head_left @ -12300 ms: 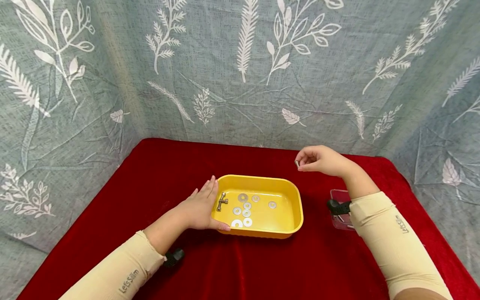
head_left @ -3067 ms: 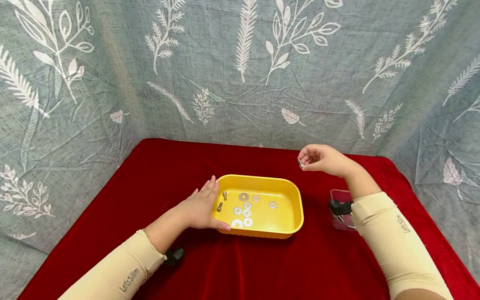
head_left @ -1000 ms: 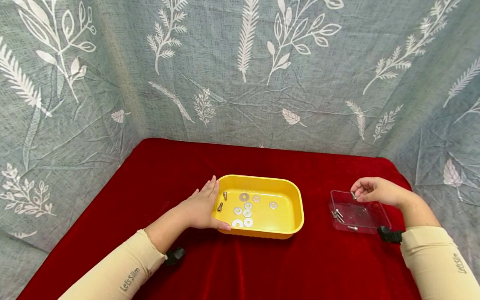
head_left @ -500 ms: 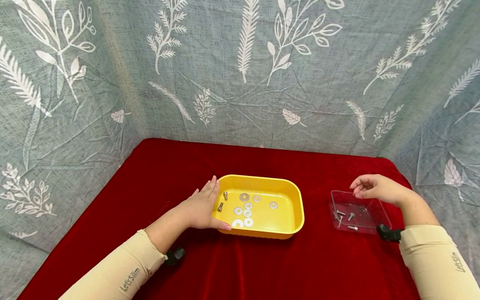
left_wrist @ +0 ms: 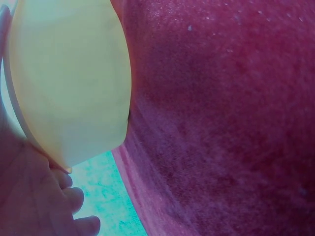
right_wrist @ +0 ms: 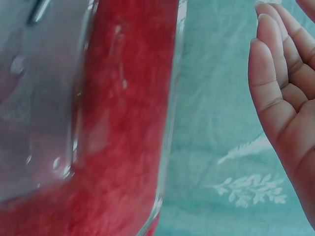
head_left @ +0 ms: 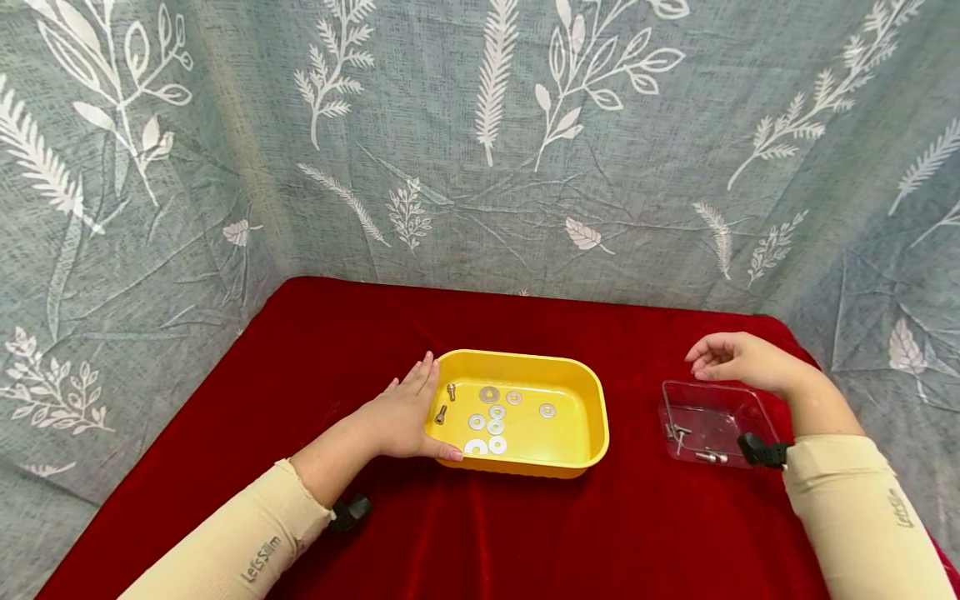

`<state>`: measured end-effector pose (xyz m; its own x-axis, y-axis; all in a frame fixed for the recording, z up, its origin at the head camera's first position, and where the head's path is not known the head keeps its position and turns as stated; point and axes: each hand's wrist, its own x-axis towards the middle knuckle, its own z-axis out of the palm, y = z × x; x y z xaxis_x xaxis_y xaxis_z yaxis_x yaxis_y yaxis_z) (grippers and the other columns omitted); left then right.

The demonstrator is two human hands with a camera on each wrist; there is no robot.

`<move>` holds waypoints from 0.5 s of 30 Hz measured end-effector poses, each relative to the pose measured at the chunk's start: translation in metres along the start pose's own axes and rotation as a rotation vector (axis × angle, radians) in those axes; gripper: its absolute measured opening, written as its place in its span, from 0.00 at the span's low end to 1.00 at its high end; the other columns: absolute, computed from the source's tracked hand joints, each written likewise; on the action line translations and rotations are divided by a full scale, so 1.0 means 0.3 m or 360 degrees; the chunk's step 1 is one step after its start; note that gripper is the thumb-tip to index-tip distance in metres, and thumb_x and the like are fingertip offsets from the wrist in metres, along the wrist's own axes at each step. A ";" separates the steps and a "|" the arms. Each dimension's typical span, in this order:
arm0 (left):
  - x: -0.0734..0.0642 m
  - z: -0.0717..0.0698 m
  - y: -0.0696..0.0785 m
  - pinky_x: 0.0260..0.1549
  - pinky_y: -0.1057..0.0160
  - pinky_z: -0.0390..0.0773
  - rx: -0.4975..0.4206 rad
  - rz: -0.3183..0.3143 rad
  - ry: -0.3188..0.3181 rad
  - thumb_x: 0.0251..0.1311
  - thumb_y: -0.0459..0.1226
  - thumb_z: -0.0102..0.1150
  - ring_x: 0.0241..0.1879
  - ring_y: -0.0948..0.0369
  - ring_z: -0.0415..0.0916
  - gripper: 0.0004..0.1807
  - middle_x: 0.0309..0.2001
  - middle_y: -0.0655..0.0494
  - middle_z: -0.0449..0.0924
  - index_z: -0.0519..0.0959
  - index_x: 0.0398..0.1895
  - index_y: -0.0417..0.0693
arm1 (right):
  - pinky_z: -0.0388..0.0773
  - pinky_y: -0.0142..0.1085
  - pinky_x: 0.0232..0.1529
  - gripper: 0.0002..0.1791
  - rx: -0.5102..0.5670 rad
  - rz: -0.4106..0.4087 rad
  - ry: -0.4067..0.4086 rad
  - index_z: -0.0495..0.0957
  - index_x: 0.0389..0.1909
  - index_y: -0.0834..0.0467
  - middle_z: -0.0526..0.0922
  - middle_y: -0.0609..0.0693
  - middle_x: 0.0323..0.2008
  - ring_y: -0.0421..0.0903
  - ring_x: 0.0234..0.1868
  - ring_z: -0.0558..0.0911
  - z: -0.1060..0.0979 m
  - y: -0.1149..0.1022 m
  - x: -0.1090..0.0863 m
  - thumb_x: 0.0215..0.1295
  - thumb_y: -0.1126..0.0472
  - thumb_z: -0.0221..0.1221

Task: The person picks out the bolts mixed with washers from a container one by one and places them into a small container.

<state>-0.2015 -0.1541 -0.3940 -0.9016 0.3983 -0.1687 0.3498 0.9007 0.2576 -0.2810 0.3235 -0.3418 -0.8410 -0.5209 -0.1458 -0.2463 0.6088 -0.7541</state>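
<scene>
My left hand [head_left: 401, 417] lies against the left end of the yellow tray [head_left: 588, 392], fingers straight along the outside and thumb over the near rim. Inside the tray are two bolts, one bolt [head_left: 451, 392] behind the other, and several flat washers [head_left: 497, 412]. In the left wrist view the tray's outer wall [left_wrist: 74, 88] stands beside the palm. My right hand [head_left: 738, 358] hovers over the back edge of the clear plastic box [head_left: 712, 417], its fingers loosely bent with nothing held. Several bolts [head_left: 707, 457] lie in that box, some partly hidden by its wall.
Red velvet cloth [head_left: 540, 533] covers the table. A grey-green curtain [head_left: 450, 208] with white leaf patterns hangs behind and at both sides. The clear box stands to the right of the tray, with a strip of cloth between them.
The right hand moved from above the tray's far side to the clear box and let go of a bolt, which fell in. It then rose slightly leftward. The left hand stays put.
</scene>
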 end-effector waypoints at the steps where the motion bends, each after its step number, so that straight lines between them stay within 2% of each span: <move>1: 0.000 0.000 -0.001 0.63 0.44 0.49 0.0001 0.0001 0.0000 0.30 0.76 0.53 0.70 0.49 0.34 0.74 0.71 0.41 0.30 0.36 0.70 0.35 | 0.77 0.31 0.38 0.15 0.0004 0.0008 0.0002 0.73 0.44 0.70 0.80 0.53 0.35 0.39 0.36 0.80 0.000 -0.008 0.005 0.58 0.66 0.60; 8: 0.001 0.001 -0.005 0.63 0.45 0.49 0.0020 -0.0003 -0.0014 0.30 0.77 0.51 0.70 0.50 0.33 0.74 0.71 0.42 0.28 0.35 0.70 0.36 | 0.77 0.31 0.39 0.16 -0.0007 0.0007 0.0016 0.74 0.44 0.68 0.80 0.54 0.36 0.41 0.38 0.80 0.011 -0.068 0.063 0.57 0.64 0.62; 15: -0.002 0.000 -0.005 0.63 0.45 0.49 0.0012 0.0013 -0.0001 0.30 0.76 0.52 0.70 0.49 0.35 0.74 0.71 0.41 0.30 0.36 0.70 0.35 | 0.76 0.32 0.41 0.15 -0.0019 -0.0046 -0.0032 0.75 0.44 0.66 0.80 0.54 0.37 0.45 0.41 0.79 0.032 -0.147 0.131 0.58 0.63 0.61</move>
<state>-0.2014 -0.1556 -0.3944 -0.8985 0.4059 -0.1672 0.3590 0.8987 0.2520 -0.2987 0.2704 -0.3205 -0.8237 -0.5503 -0.1367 -0.2763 0.6001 -0.7507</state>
